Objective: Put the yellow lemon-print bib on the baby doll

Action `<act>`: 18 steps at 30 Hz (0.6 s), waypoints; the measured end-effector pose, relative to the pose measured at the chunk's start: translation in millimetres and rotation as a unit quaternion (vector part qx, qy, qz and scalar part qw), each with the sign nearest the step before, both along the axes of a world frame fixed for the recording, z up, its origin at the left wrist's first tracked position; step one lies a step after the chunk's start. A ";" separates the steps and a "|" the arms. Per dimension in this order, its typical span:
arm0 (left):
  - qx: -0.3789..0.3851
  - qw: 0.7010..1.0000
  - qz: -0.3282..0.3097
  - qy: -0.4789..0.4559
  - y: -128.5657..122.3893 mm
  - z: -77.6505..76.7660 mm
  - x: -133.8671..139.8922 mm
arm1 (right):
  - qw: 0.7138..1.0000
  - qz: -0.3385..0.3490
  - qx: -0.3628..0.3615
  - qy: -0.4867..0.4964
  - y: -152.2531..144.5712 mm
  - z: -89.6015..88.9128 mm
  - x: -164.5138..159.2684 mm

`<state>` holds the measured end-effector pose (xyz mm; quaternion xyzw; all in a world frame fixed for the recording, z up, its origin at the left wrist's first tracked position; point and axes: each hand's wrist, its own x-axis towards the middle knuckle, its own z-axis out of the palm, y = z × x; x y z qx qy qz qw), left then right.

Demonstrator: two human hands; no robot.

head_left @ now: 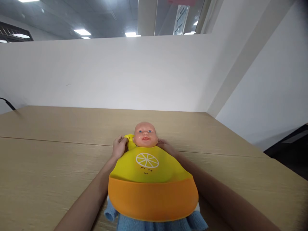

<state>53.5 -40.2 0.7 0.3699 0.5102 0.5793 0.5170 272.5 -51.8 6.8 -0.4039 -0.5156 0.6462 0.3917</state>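
A baby doll (pixel 145 134) with a bald head faces me, dressed in blue fabric (pixel 151 224). Over its chest lies a yellow bib (pixel 146 171) printed with a white citrus slice and a smiling face, with an orange catch pocket (pixel 154 199) along the bottom. Beside the doll's neck, my left hand (pixel 119 147) pinches the bib's yellow neck strap (pixel 130 138) between its fingers. On the other side, my right hand (pixel 166 147) reaches behind the neck. Its fingertips are hidden by the doll's head and the bib.
A wooden table (pixel 60 163) with a seam across it lies under the doll. A white wall (pixel 115 73) rises behind it, with windows above. At the right edge is a black object (pixel 291 147); a black cable (pixel 8 103) shows at far left.
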 end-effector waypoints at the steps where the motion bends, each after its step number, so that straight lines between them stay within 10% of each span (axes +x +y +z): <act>1: 0.009 1.000 0.002 0.010 -1.2 1.6 0.1 | 1.000 0.003 0.003 0.001 0.0 0.2 0.1; 18: 0.051 0.997 -0.019 0.052 -6.4 3.3 2.7 | 1.000 0.001 0.024 -0.019 3.7 -2.6 1.9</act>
